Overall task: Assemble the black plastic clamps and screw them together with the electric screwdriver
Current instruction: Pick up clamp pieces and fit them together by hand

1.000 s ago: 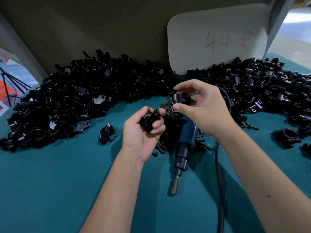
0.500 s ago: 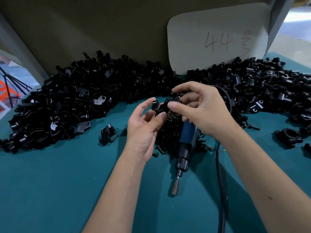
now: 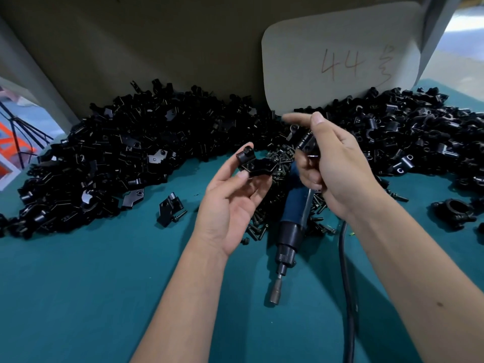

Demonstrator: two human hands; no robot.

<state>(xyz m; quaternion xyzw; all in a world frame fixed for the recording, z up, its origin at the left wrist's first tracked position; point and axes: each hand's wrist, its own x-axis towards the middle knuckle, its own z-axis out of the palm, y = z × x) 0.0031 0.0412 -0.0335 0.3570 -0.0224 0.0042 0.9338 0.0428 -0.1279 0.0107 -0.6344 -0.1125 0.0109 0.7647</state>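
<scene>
Clamp halves (image 3: 256,165) (image 3: 307,144), one pinched in each hand (image 3: 230,205) (image 3: 337,169), sit mid-frame above teal table (image 3: 78,284); electric screwdriver (image 3: 289,226) lies lengthwise, bit toward lower frame.

The hands have drawn apart: left hand (image 3: 230,203) keeps one clamp piece (image 3: 255,163) (palm up), right hand (image 3: 337,166) the other piece (image 3: 307,143).

A teal cloth-covered table (image 3: 78,297) filled the foreground. Behind it stood a dull olive-brown wall panel (image 3: 157,43), with a pale rounded cardboard sheet (image 3: 340,35) marked "44" in red leaning against it. Grey slanted posts (image 3: 31,74) framed both sides, and daylight showed on a bright floor (image 3: 466,35) at far right.
</scene>
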